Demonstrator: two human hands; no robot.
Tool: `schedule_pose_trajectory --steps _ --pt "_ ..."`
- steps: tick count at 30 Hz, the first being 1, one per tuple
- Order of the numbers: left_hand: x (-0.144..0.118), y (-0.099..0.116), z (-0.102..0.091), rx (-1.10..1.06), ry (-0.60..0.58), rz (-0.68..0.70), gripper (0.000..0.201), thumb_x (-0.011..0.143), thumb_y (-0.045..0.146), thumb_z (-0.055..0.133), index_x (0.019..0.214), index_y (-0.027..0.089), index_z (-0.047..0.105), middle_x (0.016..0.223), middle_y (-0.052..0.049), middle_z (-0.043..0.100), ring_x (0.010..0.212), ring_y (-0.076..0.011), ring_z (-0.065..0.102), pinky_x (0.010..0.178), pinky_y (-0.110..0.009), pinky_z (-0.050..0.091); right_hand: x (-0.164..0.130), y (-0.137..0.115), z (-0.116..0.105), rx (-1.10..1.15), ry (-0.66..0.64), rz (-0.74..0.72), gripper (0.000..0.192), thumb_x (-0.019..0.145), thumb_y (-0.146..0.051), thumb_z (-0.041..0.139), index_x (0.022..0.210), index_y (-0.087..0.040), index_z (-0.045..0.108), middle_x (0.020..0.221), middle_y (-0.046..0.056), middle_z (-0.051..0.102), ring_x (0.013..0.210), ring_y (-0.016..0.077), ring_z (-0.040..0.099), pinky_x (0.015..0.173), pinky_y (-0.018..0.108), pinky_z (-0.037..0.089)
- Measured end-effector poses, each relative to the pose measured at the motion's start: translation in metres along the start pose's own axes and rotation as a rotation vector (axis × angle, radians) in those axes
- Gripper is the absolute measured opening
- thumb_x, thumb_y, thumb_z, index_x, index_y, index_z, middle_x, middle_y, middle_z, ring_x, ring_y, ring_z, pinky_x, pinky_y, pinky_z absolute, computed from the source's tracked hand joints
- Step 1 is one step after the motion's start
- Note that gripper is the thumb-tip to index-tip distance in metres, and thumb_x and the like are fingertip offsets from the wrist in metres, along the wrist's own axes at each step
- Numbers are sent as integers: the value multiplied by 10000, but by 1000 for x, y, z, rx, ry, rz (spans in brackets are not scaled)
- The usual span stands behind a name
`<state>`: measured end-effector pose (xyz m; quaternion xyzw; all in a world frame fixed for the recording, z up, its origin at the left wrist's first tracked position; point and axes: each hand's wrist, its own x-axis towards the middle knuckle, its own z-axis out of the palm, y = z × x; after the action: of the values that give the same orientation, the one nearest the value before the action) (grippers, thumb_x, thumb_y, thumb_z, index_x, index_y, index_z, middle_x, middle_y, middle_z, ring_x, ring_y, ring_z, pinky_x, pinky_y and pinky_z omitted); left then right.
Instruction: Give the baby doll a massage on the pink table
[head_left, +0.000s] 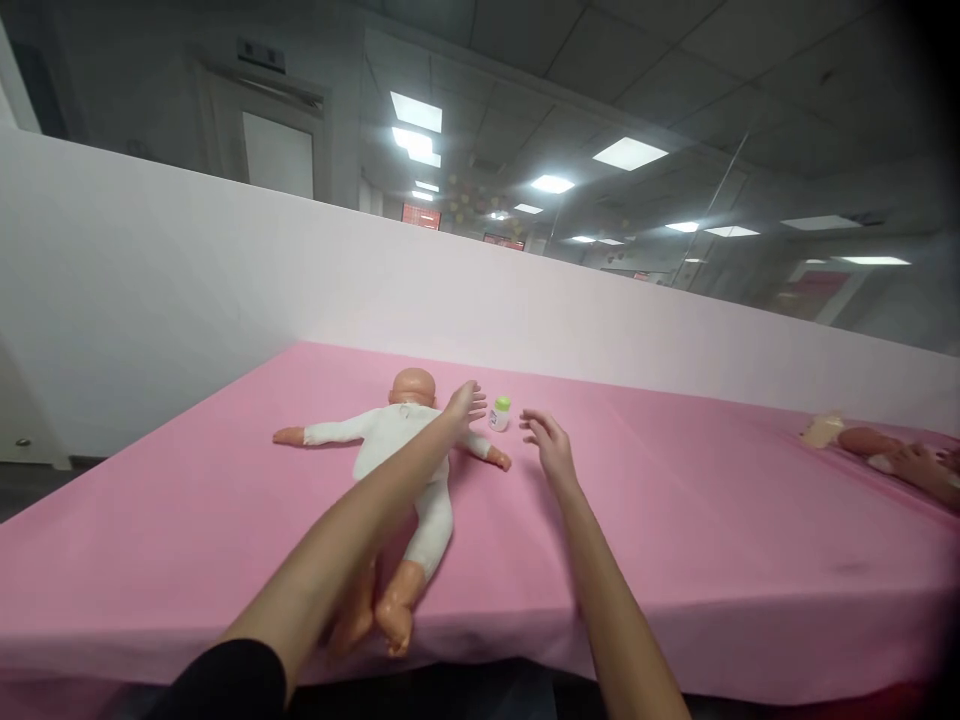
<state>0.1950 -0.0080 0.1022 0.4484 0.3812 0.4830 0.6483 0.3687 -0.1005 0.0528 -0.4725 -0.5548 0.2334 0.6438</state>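
Note:
A baby doll [397, 440] in a white bodysuit lies on its back on the pink table [675, 520], head toward the far wall and feet at the near edge. My left hand [466, 402] is stretched out above the doll's shoulder, fingers apart and holding nothing. My right hand [547, 440] hovers over the pink cloth just right of the doll's arm, also spread with nothing in it. A small white bottle with a green cap [499, 413] stands upright between the two hands, slightly beyond them.
A white partition wall [225, 270] runs along the far side of the table. At the far right edge lies another doll [862, 440] with someone else's hand [919, 465] on it.

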Motion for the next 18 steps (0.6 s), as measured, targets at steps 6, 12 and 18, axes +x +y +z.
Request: schedule_pose_trajectory --steps 6,12,18 --pt "51 -38 21 -97 39 -78 668 985 622 264 1518 242 398 1608 -142 414 1486 -253 408 1113 -419 460 88 81 42 -475 -28 -81 629 840 -236 465 1457 -125 506 1590 161 423 1506 306 331 1232 543 280" --pt "74 -52 14 -92 -25 -109 683 1037 498 125 1412 107 541 1473 -213 561 1364 -232 562 1074 -335 502 91 110 47 -559 -55 -75 602 857 -218 431 1441 -135 549 1553 139 484 1490 306 367 1251 552 242" --pt "61 -29 -6 59 38 -3 403 1043 444 470 1249 150 655 1282 -150 668 1128 -238 672 989 -412 555 76 62 93 -235 -7 -127 596 985 -425 386 1535 -203 444 1626 88 390 1522 255 318 1263 505 247"
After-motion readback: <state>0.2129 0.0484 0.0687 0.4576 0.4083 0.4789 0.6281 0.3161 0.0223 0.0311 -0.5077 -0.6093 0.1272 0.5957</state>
